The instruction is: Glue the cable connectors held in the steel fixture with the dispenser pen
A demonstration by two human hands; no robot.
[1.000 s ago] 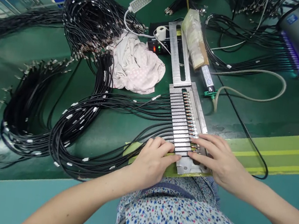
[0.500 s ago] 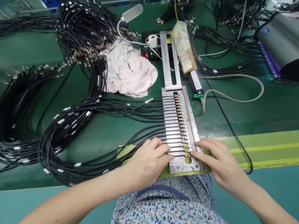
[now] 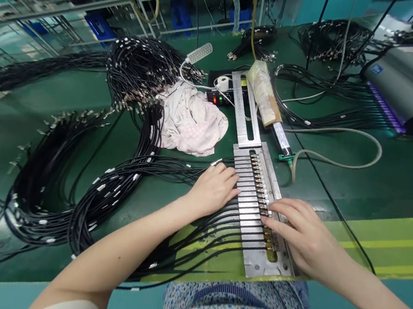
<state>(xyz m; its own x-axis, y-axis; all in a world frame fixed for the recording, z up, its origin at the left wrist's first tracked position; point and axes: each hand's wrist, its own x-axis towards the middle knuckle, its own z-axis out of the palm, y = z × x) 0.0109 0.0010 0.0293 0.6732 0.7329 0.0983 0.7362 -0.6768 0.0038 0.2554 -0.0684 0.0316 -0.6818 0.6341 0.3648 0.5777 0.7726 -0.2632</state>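
A slotted metal fixture point(image 3: 250, 254) lies on the green mat, with thin black cables point(image 3: 174, 168) laid into its slots and a row of copper-tipped connectors point(image 3: 259, 187) along its right side. My left hand point(image 3: 214, 188) rests on the cables at the fixture's left edge, fingers curled down onto them. My right hand point(image 3: 300, 233) lies over the fixture's right side, fingers stretched flat with the tips touching the connectors. Neither hand lifts anything.
Large coils of black cable point(image 3: 69, 182) fill the left of the mat. A crumpled pale cloth point(image 3: 191, 122), a small lamp point(image 3: 199, 53), a black control box point(image 3: 218, 92), a plastic-wrapped tool point(image 3: 265, 94) with a hose point(image 3: 342, 162) and a grey machine point(image 3: 409, 85) lie behind.
Both hands have moved up the fixture, away from its near end; the left hand shifted furthest, to the upper slots. The view has also tilted up.
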